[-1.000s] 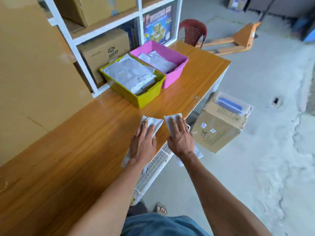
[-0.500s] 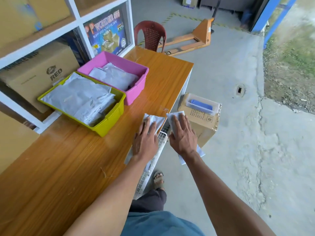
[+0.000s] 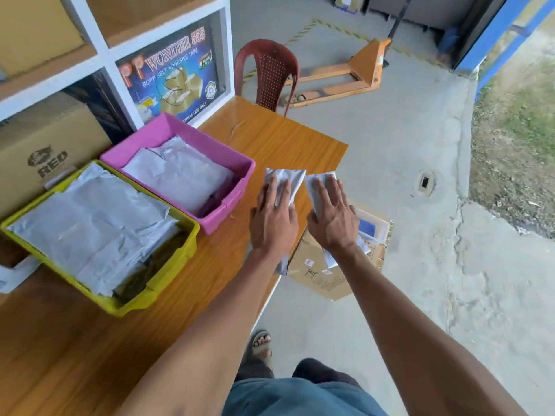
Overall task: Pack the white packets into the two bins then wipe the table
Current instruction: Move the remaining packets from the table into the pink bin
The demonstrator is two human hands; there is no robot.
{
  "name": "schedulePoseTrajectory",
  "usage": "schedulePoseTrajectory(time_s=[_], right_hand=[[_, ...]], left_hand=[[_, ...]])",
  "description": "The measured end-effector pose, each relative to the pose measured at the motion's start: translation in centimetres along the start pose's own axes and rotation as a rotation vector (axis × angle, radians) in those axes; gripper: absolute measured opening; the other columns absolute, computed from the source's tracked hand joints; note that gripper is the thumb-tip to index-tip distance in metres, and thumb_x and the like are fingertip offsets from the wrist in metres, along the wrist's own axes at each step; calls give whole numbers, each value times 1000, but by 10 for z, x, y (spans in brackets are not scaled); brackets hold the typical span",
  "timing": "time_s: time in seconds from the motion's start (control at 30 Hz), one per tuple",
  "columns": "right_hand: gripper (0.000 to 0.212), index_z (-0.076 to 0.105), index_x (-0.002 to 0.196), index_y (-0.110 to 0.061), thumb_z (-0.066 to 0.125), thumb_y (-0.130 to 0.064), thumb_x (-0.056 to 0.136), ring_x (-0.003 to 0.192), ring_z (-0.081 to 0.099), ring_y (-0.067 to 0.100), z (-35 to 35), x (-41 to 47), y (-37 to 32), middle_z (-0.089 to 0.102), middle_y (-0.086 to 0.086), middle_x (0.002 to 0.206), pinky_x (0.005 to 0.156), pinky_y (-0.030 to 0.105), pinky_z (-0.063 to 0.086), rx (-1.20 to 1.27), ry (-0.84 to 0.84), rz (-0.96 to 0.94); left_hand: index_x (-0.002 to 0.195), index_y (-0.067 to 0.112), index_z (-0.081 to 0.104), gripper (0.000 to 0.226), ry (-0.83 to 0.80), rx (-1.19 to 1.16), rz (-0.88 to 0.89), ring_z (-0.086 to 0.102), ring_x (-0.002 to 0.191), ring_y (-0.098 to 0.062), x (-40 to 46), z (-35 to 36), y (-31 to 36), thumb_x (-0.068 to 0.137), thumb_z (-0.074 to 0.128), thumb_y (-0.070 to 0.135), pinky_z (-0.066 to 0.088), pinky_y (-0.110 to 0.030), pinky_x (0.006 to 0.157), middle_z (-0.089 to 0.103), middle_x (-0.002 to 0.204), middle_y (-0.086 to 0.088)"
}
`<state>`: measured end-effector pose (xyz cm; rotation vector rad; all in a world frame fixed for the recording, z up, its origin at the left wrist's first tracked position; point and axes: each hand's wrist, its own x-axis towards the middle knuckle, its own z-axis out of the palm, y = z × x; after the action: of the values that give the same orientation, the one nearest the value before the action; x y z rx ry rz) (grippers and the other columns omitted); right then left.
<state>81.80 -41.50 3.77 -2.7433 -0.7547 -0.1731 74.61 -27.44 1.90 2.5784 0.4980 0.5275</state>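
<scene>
Wooden worktop (image 3: 126, 349) stands against white shelving (image 3: 117, 60), concrete floor on its open side. Left hand (image 3: 274, 217): fingers straight, pressing flat on a white cloth (image 3: 289, 178) near the worktop's outer edge. Right hand (image 3: 332, 219): fingers straight, spread flat on a second cloth (image 3: 318, 178) just beside the first, at the edge. Pink bin (image 3: 240, 168) sits just left of the hands, holding white packets (image 3: 177, 172). Yellow bin (image 3: 187, 250) touches it on the near side, also filled with packets. Cardboard box (image 3: 318, 274) lies on the floor below the hands. Red chair (image 3: 267, 73) stands at the worktop's far end.
</scene>
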Motion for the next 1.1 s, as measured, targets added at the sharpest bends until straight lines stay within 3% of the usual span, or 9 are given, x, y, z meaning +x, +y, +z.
schedulePoseTrajectory(time_s=[0.27,0.4,0.5,0.6,0.8,1.1], right_hand=[[77,30,160,-27,55,-30,87,159,24,32,-3,120,-40,24,7,172,105,54,51,130,37,-156],[74,32,159,-28,45,-46,88,158,26,34,11,168,-82,25,9,171,103,55,51,184,0,-260],[73,31,160,-29,56,-49,94,158,25,34,26,196,-113,25,10,171,105,56,49,228,-53,-361],[70,30,162,-27,50,-53,99,159,22,34,35,220,-142,21,11,173,111,55,45,280,-126,-500],[80,22,165,-28,56,-38,93,162,13,27,47,242,-187,12,7,176,117,55,39,289,-288,-670],[72,30,162,-24,55,-43,97,161,14,28,83,268,-226,17,8,174,115,52,40,299,-358,-804]], left_hand=[[160,22,45,61,179,113,-144,34,154,-31,89,-36,-12,101,57,27,45,-48,114,30,171,-9],[160,24,45,60,229,203,-299,34,153,-30,112,-53,-37,101,55,32,49,-50,108,28,173,-6],[162,27,40,60,252,248,-465,32,154,-31,123,-64,-61,104,53,34,51,-50,106,25,174,-4],[163,30,37,59,290,302,-628,28,156,-29,128,-69,-80,106,50,38,54,-49,103,22,175,-2],[164,25,33,61,325,349,-781,19,161,-30,133,-72,-113,106,48,33,34,-51,125,23,174,-9],[161,28,38,55,385,295,-974,19,159,-35,150,-78,-144,108,48,40,37,-52,123,17,174,-10]])
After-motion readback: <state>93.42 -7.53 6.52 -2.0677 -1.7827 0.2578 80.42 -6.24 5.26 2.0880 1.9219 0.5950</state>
